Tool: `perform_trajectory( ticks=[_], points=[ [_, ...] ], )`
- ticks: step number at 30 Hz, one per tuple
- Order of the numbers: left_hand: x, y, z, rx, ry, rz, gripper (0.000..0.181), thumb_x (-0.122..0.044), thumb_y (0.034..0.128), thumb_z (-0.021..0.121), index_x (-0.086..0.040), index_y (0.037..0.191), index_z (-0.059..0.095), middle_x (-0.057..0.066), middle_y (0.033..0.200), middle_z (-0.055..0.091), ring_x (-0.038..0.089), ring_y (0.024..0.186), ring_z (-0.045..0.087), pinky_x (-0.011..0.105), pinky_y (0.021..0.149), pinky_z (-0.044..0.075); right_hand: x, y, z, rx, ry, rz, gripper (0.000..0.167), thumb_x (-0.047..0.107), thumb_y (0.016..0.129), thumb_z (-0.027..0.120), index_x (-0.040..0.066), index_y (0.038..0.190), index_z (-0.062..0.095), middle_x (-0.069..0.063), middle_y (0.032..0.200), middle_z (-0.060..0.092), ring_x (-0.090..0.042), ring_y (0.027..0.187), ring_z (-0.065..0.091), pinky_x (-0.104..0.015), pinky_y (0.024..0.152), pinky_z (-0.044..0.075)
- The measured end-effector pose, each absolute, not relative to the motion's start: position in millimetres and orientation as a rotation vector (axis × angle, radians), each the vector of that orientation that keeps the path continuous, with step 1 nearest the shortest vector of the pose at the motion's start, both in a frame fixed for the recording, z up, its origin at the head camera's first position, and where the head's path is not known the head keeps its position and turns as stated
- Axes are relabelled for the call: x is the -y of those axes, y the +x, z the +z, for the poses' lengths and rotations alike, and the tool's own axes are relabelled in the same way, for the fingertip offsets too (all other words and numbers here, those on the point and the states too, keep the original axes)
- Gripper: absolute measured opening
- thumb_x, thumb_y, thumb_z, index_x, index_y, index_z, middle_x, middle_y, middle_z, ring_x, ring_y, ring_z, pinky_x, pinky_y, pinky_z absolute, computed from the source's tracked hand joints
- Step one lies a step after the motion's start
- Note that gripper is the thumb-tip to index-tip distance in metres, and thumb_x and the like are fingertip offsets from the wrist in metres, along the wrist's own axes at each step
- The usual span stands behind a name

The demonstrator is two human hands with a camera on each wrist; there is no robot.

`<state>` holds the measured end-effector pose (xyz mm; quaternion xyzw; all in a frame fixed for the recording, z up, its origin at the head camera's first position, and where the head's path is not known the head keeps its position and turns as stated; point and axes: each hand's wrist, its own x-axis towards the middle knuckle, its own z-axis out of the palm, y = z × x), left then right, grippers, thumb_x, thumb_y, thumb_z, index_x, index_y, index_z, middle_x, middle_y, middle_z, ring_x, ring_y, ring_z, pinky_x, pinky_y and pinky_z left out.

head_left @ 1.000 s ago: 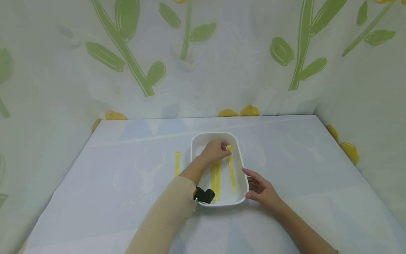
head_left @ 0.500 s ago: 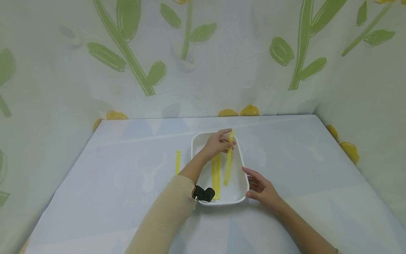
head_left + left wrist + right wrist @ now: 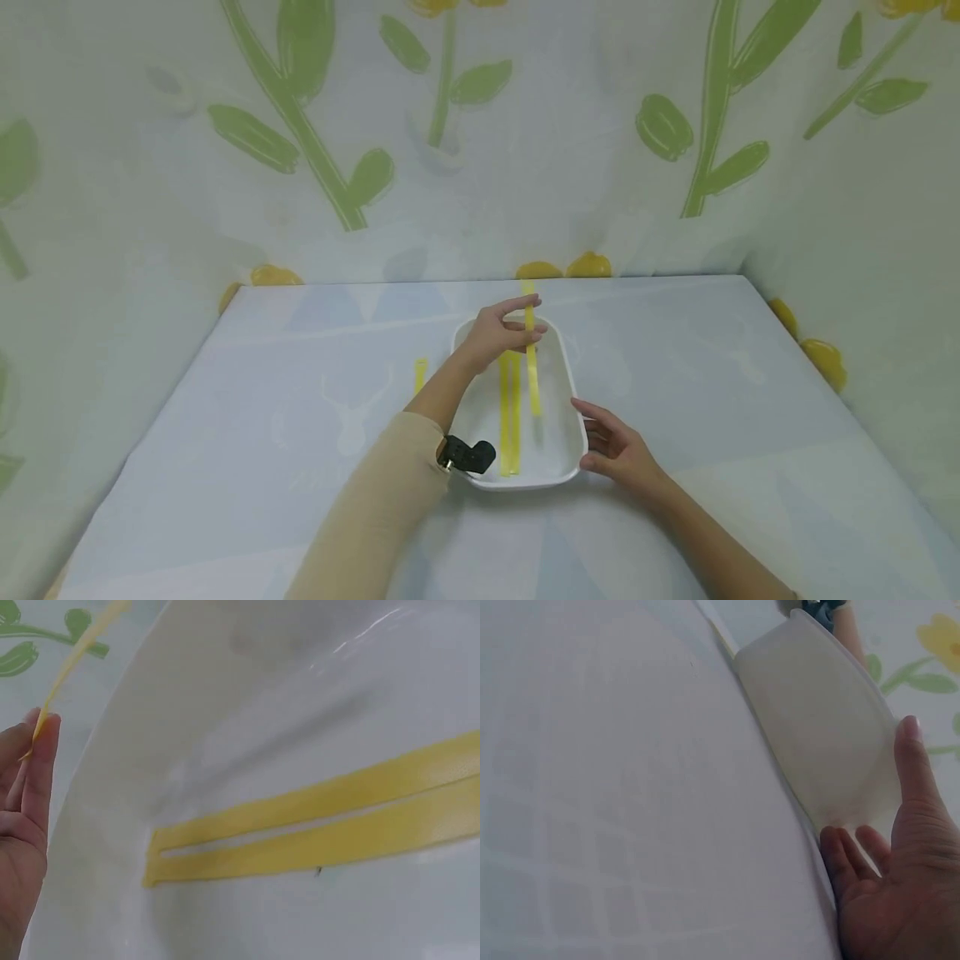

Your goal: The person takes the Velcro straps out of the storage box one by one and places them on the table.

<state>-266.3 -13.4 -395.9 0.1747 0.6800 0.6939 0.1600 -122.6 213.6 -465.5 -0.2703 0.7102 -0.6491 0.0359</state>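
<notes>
Above the far end of a white plastic tray, my left hand pinches a thin, flat yellow strip between thumb and fingers. In the left wrist view the held strip rises past the fingertips, clear of the tray floor. Two more yellow strips lie side by side on that floor, close together. On the tray's right side, my right hand rests its fingers against the wall. The right wrist view has the fingertips of that hand touching the tray's outer wall, with the thumb near the rim.
One yellow strip lies on the pale table left of the tray, partly hidden by my left arm. A black wrist camera sits over the tray's near left corner. A leaf-patterned cloth wall stands behind the table.
My left hand has lifted the yellow strip from the tray floor and moved it up and slightly left. The right hand stays at the tray's side.
</notes>
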Motion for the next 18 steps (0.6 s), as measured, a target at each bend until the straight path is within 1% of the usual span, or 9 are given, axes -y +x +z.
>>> perform_trajectory(
  ticks=[3, 5, 11, 15, 18],
  points=[
    [20.3, -268.3, -388.7, -1.942, 0.506, 1.968, 0.063, 0.000, 0.0839, 0.068, -0.017, 0.141, 0.046, 0.020, 0.116, 0.064, 0.029, 0.101, 0.066, 0.033, 0.075, 0.056, -213.5, -122.8, -465.3, -2.165, -0.857, -2.002, 0.066, 0.004, 0.085, 0.068, -0.005, 0.141, 0.035, 0.008, 0.133, 0.051, -0.007, 0.106, 0.059, -0.021, 0.087, 0.050],
    [24.1, -268.7, -382.8, -1.951, 0.529, 1.937, 0.067, -0.001, 0.0836, 0.069, -0.019, 0.143, 0.043, 0.020, 0.115, 0.065, 0.029, 0.101, 0.066, 0.034, 0.077, 0.056, -213.5, -122.8, -465.2, -2.163, -0.872, -2.008, 0.066, 0.005, 0.085, 0.068, -0.006, 0.141, 0.035, 0.008, 0.133, 0.051, -0.007, 0.106, 0.059, -0.021, 0.086, 0.050],
    [36.1, -267.4, -368.3, -1.968, 0.560, 1.872, 0.075, -0.002, 0.0837, 0.069, -0.023, 0.147, 0.035, 0.018, 0.119, 0.064, 0.029, 0.108, 0.063, 0.035, 0.079, 0.055, -213.0, -124.0, -465.3, -2.158, -0.904, -2.021, 0.066, 0.005, 0.085, 0.068, -0.007, 0.140, 0.035, 0.008, 0.132, 0.052, -0.008, 0.106, 0.059, -0.021, 0.085, 0.051],
    [45.1, -264.5, -360.9, -1.948, 0.548, 1.895, 0.079, -0.001, 0.0823, 0.070, -0.027, 0.147, 0.034, 0.019, 0.119, 0.064, 0.034, 0.112, 0.060, 0.035, 0.079, 0.056, -212.9, -124.4, -466.2, -2.149, -0.914, -2.025, 0.066, 0.004, 0.085, 0.068, -0.007, 0.140, 0.035, 0.007, 0.134, 0.051, -0.008, 0.107, 0.059, -0.021, 0.086, 0.050],
    [54.4, -261.1, -355.4, -1.960, 0.561, 1.895, 0.081, -0.002, 0.0818, 0.071, -0.030, 0.148, 0.032, 0.014, 0.127, 0.060, 0.036, 0.114, 0.058, 0.035, 0.078, 0.056, -212.7, -123.9, -465.5, -2.146, -0.913, -2.023, 0.066, 0.003, 0.085, 0.068, -0.007, 0.140, 0.034, 0.006, 0.134, 0.050, -0.009, 0.107, 0.059, -0.022, 0.086, 0.050]
  ],
)
